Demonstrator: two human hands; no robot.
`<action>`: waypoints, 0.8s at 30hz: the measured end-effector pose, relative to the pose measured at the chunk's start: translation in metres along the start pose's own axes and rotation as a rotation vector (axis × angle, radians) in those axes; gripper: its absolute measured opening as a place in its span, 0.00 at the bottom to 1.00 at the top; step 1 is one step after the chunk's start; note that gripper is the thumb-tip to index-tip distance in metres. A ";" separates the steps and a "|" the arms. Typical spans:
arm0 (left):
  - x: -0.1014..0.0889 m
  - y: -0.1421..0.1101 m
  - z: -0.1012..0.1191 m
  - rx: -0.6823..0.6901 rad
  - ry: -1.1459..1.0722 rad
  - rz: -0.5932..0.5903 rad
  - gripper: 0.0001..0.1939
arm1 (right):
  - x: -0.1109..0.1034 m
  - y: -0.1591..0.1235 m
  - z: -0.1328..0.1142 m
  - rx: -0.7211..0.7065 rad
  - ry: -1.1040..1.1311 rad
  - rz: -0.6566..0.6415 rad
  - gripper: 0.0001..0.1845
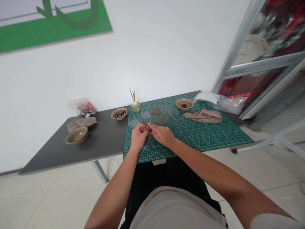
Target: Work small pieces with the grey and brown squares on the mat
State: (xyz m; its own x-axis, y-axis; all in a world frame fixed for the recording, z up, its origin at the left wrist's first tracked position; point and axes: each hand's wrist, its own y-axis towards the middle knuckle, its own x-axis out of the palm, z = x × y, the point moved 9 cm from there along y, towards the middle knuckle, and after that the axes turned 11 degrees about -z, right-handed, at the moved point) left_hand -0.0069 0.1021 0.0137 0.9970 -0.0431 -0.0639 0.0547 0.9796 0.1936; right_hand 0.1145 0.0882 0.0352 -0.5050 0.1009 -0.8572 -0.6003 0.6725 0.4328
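Observation:
My left hand (139,136) and my right hand (164,135) meet over the green cutting mat (205,135). Fingers of both are closed round a small dark piece (148,127), which looks like a pebble but is mostly covered. Just beyond my left fingers lies a grey-blue square sheet (134,122), like sandpaper. Another grey-blue sheet (145,114) and a brown sheet (156,111) rest flat farther back on the mat.
Dark pebbles fill a bowl (113,117) left of a reed diffuser (136,107). A second bowl (178,104) holds several dark pieces, near a brown cloth (205,116) and plastic bag (228,104). Far left are another bowl (77,137), a cloth (82,123) and a bag (82,105).

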 end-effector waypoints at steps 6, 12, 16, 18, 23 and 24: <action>-0.001 -0.001 -0.001 0.017 -0.070 0.004 0.16 | 0.000 0.000 0.005 0.056 -0.009 -0.004 0.24; -0.006 -0.001 0.002 0.078 -0.076 0.043 0.12 | -0.008 -0.001 0.021 0.181 0.045 0.068 0.23; -0.007 0.000 -0.002 0.047 -0.090 0.062 0.12 | -0.009 -0.002 0.021 0.166 0.066 0.082 0.22; -0.007 0.001 -0.005 0.026 -0.088 0.061 0.12 | -0.009 -0.003 0.021 0.158 0.063 0.082 0.23; -0.006 0.003 -0.006 0.005 0.060 0.038 0.09 | -0.009 -0.003 0.012 0.085 0.023 0.072 0.25; -0.006 0.003 -0.004 0.003 0.123 0.030 0.07 | -0.008 -0.002 0.009 0.057 0.006 0.064 0.25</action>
State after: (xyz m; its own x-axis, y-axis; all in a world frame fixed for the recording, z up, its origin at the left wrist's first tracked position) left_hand -0.0127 0.1061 0.0103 0.9840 0.0108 -0.1778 0.0254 0.9795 0.1996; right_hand 0.1252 0.0926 0.0387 -0.5451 0.1402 -0.8266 -0.5306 0.7056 0.4697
